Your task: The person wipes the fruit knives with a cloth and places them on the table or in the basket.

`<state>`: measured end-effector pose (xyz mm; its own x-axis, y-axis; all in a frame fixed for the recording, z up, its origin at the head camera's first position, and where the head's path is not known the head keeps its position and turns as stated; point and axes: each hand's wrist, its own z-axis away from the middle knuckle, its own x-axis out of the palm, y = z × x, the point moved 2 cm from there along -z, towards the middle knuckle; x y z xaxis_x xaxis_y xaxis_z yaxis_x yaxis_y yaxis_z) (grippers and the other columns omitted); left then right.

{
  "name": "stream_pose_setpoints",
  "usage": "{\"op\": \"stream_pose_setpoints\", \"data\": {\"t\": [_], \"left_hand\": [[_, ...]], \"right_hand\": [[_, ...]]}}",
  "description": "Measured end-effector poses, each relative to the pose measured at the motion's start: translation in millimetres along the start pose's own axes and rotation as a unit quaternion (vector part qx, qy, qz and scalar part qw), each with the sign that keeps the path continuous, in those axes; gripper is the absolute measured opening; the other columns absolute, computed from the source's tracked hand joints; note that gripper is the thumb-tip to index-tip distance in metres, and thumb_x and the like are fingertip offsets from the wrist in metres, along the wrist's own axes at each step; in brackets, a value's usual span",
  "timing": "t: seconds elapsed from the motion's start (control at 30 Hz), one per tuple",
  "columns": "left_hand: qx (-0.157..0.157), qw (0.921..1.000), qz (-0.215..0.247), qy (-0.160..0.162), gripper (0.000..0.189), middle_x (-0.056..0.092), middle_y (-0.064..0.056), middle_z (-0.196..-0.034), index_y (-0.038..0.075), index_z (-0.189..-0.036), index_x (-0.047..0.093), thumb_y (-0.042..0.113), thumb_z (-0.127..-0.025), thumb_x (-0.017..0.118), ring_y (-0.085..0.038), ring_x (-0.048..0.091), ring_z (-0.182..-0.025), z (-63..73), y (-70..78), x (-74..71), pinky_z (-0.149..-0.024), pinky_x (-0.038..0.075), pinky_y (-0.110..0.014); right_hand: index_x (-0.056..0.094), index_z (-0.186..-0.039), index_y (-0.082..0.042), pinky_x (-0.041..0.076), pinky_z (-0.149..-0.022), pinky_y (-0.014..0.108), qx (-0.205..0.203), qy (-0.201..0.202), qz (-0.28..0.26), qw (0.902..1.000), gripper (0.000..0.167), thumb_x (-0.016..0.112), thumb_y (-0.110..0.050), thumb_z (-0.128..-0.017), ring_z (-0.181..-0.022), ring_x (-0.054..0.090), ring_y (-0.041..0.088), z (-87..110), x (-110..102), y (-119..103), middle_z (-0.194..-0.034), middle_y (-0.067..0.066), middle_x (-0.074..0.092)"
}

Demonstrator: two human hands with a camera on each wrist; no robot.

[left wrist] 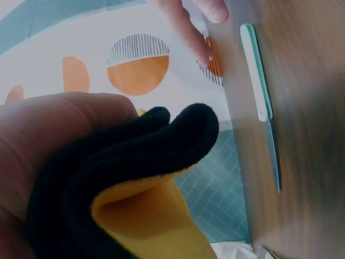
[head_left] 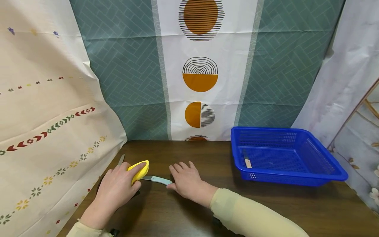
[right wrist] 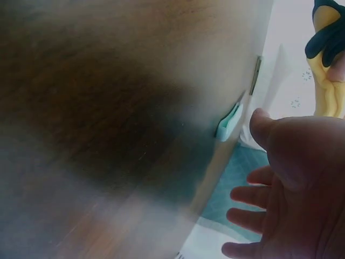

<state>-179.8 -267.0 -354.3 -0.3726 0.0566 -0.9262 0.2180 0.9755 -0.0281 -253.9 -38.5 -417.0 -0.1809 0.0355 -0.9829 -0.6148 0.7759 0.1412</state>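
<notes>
A folded cloth point(head_left: 141, 171), yellow on one side and dark on the other, is gripped in my left hand point(head_left: 115, 184) above the left part of the table. In the left wrist view the cloth point(left wrist: 156, 216) is doubled over on itself. Between the hands lies a knife point(head_left: 161, 180) with a pale mint handle, its blade pointing left and partly covered by the cloth in the head view. My right hand point(head_left: 189, 181) is beside the handle end, palm down with fingers spread and holding nothing. Beyond my left hand shows the blade of another knife point(head_left: 121, 159), its handle hidden.
A blue plastic basket point(head_left: 293, 177) with perforated walls stands on the right of the brown wooden table point(head_left: 165, 214). Inside it lies a small knife point(head_left: 247, 162) with a pale handle. Patterned curtains point(head_left: 133, 65) hang behind the table and along both sides.
</notes>
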Motion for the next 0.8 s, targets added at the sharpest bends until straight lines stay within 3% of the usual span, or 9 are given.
{"op": "stream_pose_setpoints", "data": {"t": [0.47, 0.8], "left_hand": [[-0.008, 0.9999, 0.003, -0.009, 0.049, 0.058, -0.006, -0.088, 0.019, -0.132, 0.078, 0.022, -0.084, 0.086, -0.022, 0.053, -0.071, 1.6, -3.0, 0.3, -0.067, 0.049, -0.050], [-0.011, 0.9998, 0.006, -0.013, 0.054, 0.056, -0.005, -0.085, 0.021, -0.137, 0.077, 0.022, -0.084, 0.085, -0.021, 0.051, -0.069, 1.2, -4.8, -0.3, -0.064, 0.047, -0.047]], "right_hand": [[0.060, -0.160, -0.019, 0.052, -0.109, 0.042, -0.034, 0.004, -0.004, 0.9994, 0.069, 0.063, -0.062, -0.106, -0.135, 0.064, 0.017, -15.5, 1, -14, -0.152, -0.003, 0.064], [0.074, -0.134, -0.022, 0.052, -0.091, 0.037, -0.040, 0.014, 0.009, 0.9990, 0.048, 0.068, -0.059, -0.105, -0.106, 0.066, 0.015, -22.4, 9, -18, -0.118, -0.005, 0.068]]}}
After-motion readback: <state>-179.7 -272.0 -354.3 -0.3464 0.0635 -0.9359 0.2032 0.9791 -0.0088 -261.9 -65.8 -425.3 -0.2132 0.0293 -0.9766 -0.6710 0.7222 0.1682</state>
